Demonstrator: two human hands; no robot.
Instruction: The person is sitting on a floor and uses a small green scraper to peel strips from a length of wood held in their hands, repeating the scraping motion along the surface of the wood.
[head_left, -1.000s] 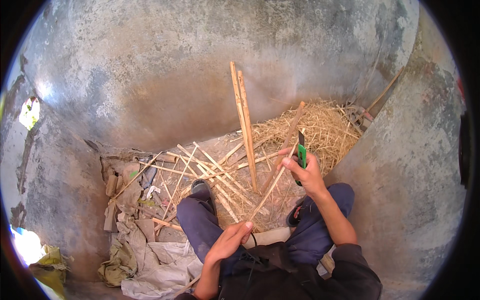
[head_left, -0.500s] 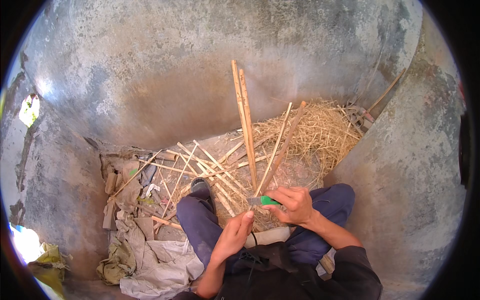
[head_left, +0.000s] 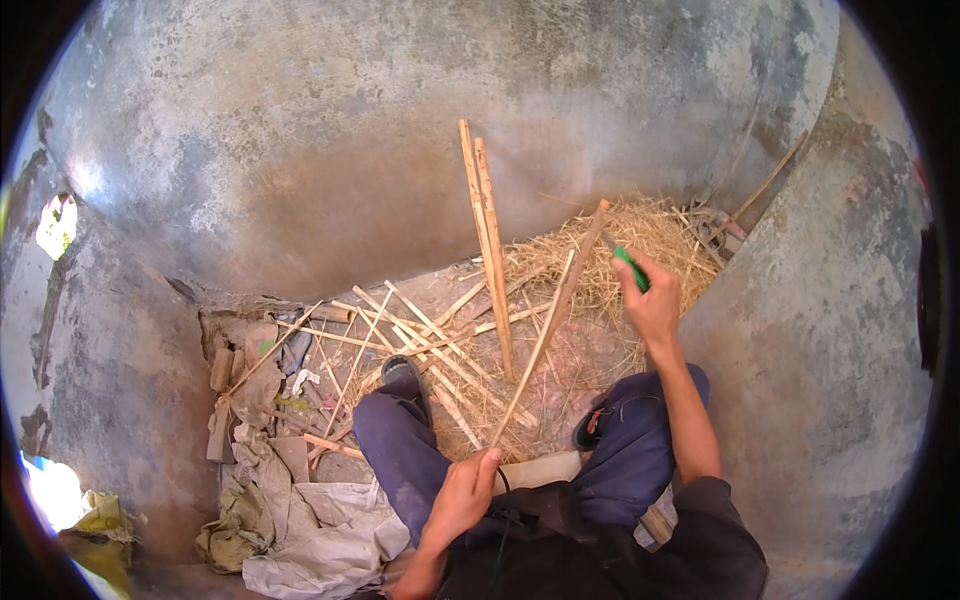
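Observation:
My left hand (head_left: 466, 495) is closed on the near end of a thin, pale wooden stick (head_left: 530, 375), which slants up and away from me to the right. My right hand (head_left: 655, 305), raised beside the far end of that stick, grips a green-handled knife (head_left: 631, 267). Its blade points up and left, towards the top of a browner stick (head_left: 585, 262). The knife looks apart from the pale stick. The browner stick's lower part overlaps the pale one, so I cannot tell whether they touch.
Two tall wooden strips (head_left: 487, 235) lean on the grey curved wall (head_left: 380, 130). Several pale sticks (head_left: 430, 350) lie crossed on the floor past my left foot. Fine shavings (head_left: 650, 255) are heaped at the far right. Pale sacking (head_left: 325, 535) lies at my left.
My right hand with the knife has swung up and to the right, away from my left hand. My left hand has shifted slightly down and left, still holding the stick, which has tilted further right.

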